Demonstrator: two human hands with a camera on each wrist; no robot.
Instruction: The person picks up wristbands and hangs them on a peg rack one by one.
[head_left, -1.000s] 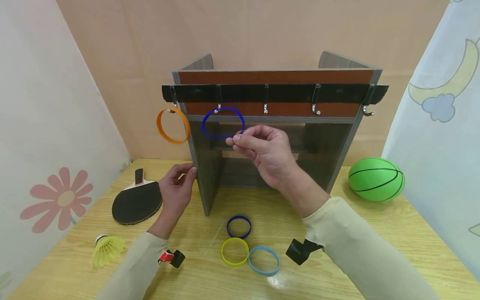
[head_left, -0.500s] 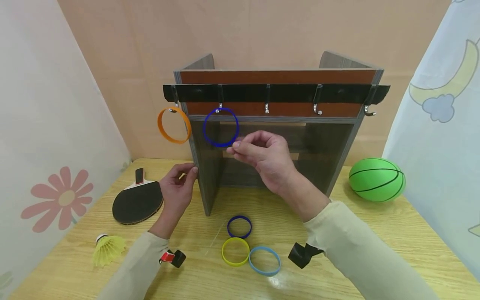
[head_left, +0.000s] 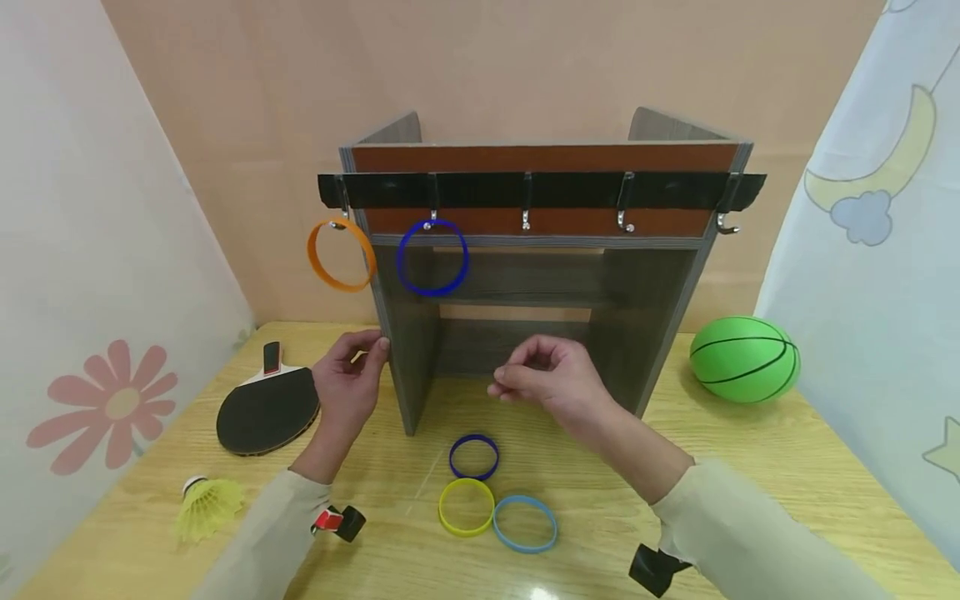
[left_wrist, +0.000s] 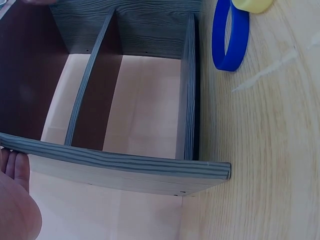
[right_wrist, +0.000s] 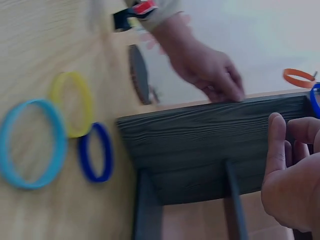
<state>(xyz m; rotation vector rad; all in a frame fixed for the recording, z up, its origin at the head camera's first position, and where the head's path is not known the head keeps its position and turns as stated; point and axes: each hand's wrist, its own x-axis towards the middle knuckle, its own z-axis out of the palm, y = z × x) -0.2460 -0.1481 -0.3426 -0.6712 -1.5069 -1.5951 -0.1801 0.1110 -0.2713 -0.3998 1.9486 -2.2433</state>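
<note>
My left hand [head_left: 348, 375] rests against the outer left side of a small grey shelf unit [head_left: 408, 367], its thumb at the front edge. In front of the shelf, my right hand [head_left: 551, 375] is in the air with loosely curled fingers, holding nothing. A blue wristband [head_left: 433, 293] hangs from the second hook [head_left: 431, 223]. An orange wristband [head_left: 341, 286] hangs from the leftmost hook [head_left: 341, 222]. On the table lie a dark blue wristband [head_left: 474, 476], a yellow wristband [head_left: 466, 533] and a light blue wristband [head_left: 525, 549], close together.
A black strip [head_left: 480, 191] with several hooks runs across the shelf's top front. At the left lie a black table tennis bat [head_left: 266, 412] and a yellow shuttlecock [head_left: 210, 507]. A green ball [head_left: 745, 359] sits at the right of the wooden table [head_left: 600, 508].
My right hand has let go of the blue wristband, which now hangs on the second hook, and has moved down and right. My left hand stays at the shelf's side.
</note>
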